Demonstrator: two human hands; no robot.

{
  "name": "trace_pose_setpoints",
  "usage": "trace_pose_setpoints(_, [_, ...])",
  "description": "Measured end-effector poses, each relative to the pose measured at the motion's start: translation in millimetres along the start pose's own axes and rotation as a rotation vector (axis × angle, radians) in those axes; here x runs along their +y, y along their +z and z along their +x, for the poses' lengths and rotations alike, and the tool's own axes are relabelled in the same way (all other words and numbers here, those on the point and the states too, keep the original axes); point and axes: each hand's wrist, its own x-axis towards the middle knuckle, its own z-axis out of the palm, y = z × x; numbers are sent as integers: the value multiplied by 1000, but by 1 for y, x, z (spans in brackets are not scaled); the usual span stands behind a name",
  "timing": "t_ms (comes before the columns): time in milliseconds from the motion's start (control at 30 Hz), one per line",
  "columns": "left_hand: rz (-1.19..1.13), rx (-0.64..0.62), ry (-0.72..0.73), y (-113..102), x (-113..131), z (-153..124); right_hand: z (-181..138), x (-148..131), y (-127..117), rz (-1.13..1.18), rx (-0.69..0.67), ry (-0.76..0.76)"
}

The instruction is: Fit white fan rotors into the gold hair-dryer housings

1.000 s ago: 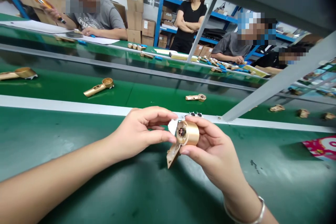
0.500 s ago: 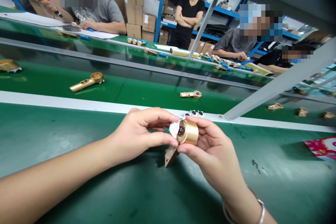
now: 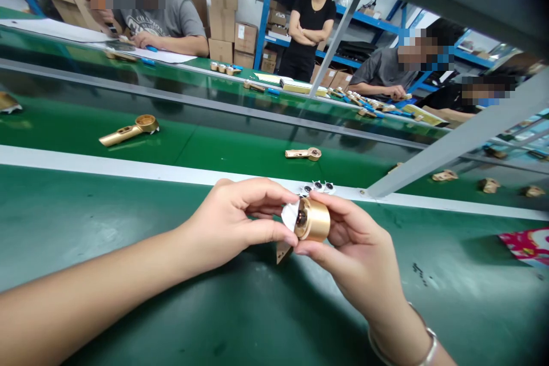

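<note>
My right hand (image 3: pixel 364 257) is closed around the round head of a gold-coloured housing (image 3: pixel 318 221), thumb below and fingers on top and behind. Dark and copper-toned parts show in the head's left-facing opening. Pinched between the thumb and fingers of my left hand (image 3: pixel 231 214) is a white piece (image 3: pixel 290 216), held at that opening and tilted against it. Whether it is seated there I cannot tell. The housing's handle points down below the hands, mostly hidden. Just beyond them lie several small white parts with black centres (image 3: pixel 318 185), by the white rail.
On the green belt lie a larger gold housing (image 3: pixel 128 130) and a smaller one (image 3: pixel 303 153). A slanted grey post (image 3: pixel 454 137) rises on the right. A red patterned packet (image 3: pixel 527 245) is at the right edge. Co-workers sit across the line; another person (image 3: pixel 313 23) stands behind.
The gold housings on the belt have shifted left. My hands and the held pieces have moved slightly right, and less of the handle shows below them. Both grips stay the same.
</note>
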Motion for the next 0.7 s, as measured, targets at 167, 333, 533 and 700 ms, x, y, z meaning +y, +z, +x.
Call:
trace_pose_setpoints(167, [366, 30, 92, 12, 0, -13, -6, 9, 2, -216, 63, -93])
trace_pose_setpoints(333, [576, 57, 201, 29, -10, -32, -16, 11, 14, -218, 130, -76])
trace_pose_setpoints(533, [759, 81, 218, 32, -26, -38, -12, 11, 20, -87, 121, 27])
trace_pose_setpoints(700, [876, 115, 208, 34, -33, -43, -12, 13, 20, -264, 71, -133])
